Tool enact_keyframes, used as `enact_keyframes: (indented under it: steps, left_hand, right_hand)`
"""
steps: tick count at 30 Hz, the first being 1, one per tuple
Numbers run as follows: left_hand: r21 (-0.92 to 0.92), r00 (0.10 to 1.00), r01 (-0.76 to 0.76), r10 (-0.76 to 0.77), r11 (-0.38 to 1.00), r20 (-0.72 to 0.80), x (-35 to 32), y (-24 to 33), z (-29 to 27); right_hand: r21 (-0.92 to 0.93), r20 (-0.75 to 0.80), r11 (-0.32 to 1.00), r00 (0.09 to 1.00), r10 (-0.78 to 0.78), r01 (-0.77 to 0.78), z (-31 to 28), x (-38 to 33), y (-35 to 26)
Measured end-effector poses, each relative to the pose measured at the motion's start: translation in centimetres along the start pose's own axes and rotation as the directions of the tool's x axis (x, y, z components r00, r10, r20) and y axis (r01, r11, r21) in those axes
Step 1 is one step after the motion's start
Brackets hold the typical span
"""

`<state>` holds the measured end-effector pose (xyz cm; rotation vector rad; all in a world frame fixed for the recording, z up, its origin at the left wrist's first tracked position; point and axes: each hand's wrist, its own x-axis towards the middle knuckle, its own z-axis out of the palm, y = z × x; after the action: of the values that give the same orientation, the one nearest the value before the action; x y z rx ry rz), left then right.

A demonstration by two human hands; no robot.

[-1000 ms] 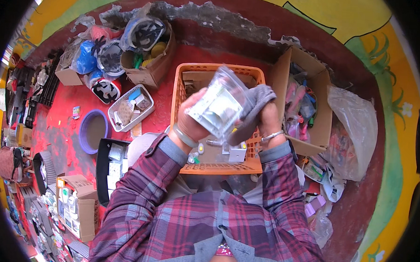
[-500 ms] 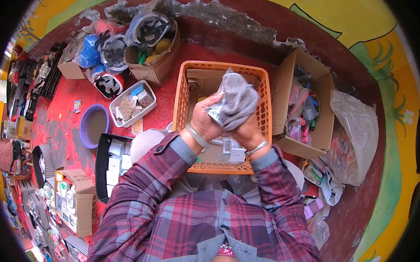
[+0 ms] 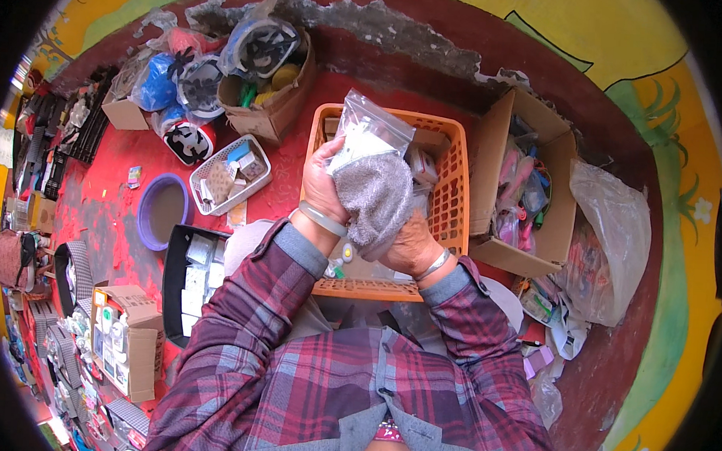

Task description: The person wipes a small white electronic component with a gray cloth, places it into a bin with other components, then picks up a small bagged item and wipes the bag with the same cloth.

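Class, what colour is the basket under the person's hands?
Orange: the plastic basket has slotted walls, seen best in the head view, the only one.

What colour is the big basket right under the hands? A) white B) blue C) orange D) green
C: the basket on the red floor has orange slotted walls. The left hand holds a clear plastic bag above it, and the right hand holds a grey cloth there.
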<state>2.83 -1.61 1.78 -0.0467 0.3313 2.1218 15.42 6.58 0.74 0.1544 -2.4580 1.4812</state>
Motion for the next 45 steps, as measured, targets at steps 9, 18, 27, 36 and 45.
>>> enact_keyframes:
  steps: [9,18,27,36,45]
  left_hand:
    - [-0.124,0.991,-0.112,0.12,0.986,0.058,0.5,2.1,-0.1]
    - [-0.087,0.959,0.108,-0.081,0.99,0.27,-1.2,0.9,2.3]
    - [0.117,0.909,0.297,-0.318,0.948,0.269,-0.8,-1.0,1.4]
    - [0.245,0.925,0.01,-0.102,0.969,0.366,-0.9,-2.8,1.4]
    - [0.104,0.992,0.099,-0.107,0.99,0.074,0.1,-3.5,0.0]
  right_hand:
    - [0.382,-0.035,0.922,0.998,-0.057,0.066,-3.5,-0.4,-0.8]
    - [0.955,-0.2,0.285,0.884,0.422,0.08,-7.7,-3.0,6.0]
    - [0.776,-0.414,0.624,0.822,0.392,0.093,-5.8,0.2,1.1]
    - [0.573,-0.748,0.782,0.549,0.374,0.247,-5.9,-0.7,4.8]
    - [0.378,-0.799,0.907,0.559,0.219,0.185,-4.9,-0.7,5.1]
